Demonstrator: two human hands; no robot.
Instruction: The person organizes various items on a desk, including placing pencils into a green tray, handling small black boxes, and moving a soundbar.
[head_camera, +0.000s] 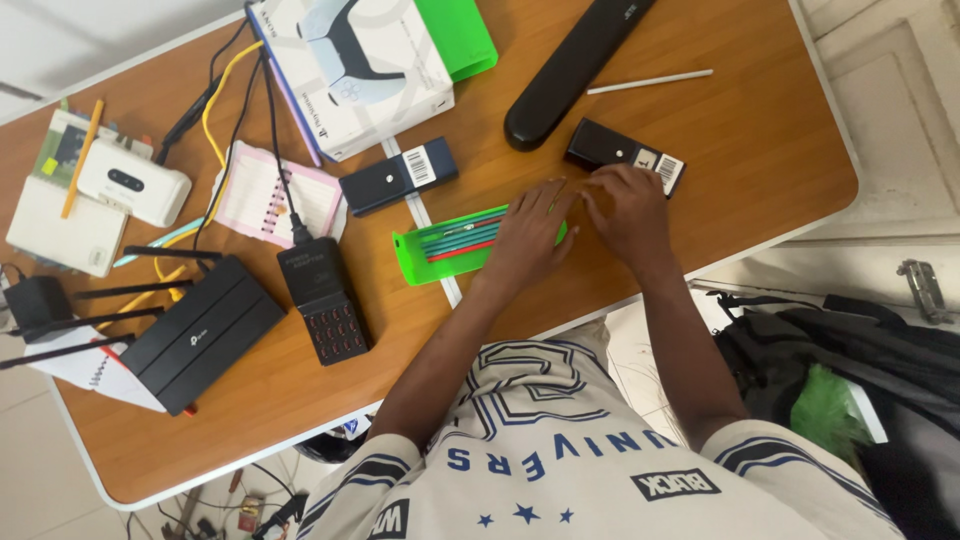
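Note:
A bright green pencil tray (415, 262) lies near the table's front edge, with several teal pencils and a red one (462, 240) in it. My left hand (528, 238) lies over the tray's right end, fingers spread. My right hand (628, 212) is just to the right with its fingers bent, their tips meeting my left fingers at the tray's end. Whether they pinch anything is hidden. A small black box with a white label (622, 153) lies just beyond my right hand.
On the wooden table (770, 130) lie a long black bar (575, 65), a white stick (650, 81), a second black labelled box (398, 175), a white controller box (350, 70), a green lid (458, 35), a black charger (325, 300), a router (200, 335), cables and notebooks. A dark bag (850, 370) sits on the floor at right.

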